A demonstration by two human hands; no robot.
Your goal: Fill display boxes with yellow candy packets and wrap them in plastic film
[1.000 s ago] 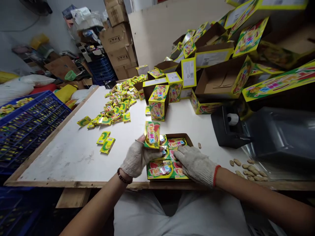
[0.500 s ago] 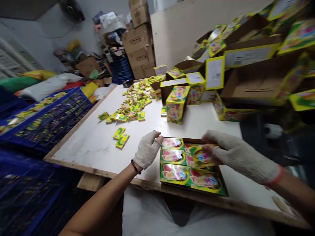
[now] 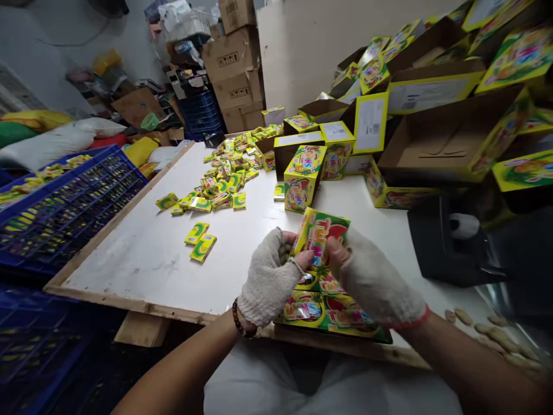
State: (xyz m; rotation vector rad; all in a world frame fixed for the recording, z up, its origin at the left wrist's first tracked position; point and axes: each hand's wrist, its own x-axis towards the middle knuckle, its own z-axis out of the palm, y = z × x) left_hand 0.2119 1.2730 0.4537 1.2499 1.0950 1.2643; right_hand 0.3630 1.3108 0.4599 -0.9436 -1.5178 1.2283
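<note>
Both my hands wear pale knitted fingerless gloves. Between them they hold a small yellow-green candy box, printed with a watermelon, raised and tilted above the tray. My left hand grips its left side, thumb on the front. My right hand is closed on its right side, thumb near the watermelon print. Under the hands sits a shallow tray box at the table's front edge, with rows of similar candy boxes lying in it. The hands hide the tray's far part.
Two small yellow packs lie on the white table at left, a heap of them behind. Open display cartons are piled at right, near a black object and peanuts. Blue crates stand at left.
A candy box is now lifted above the tray in both hands. My left hand has left the tray's corner and my right hand has moved inward. The view has shifted slightly.
</note>
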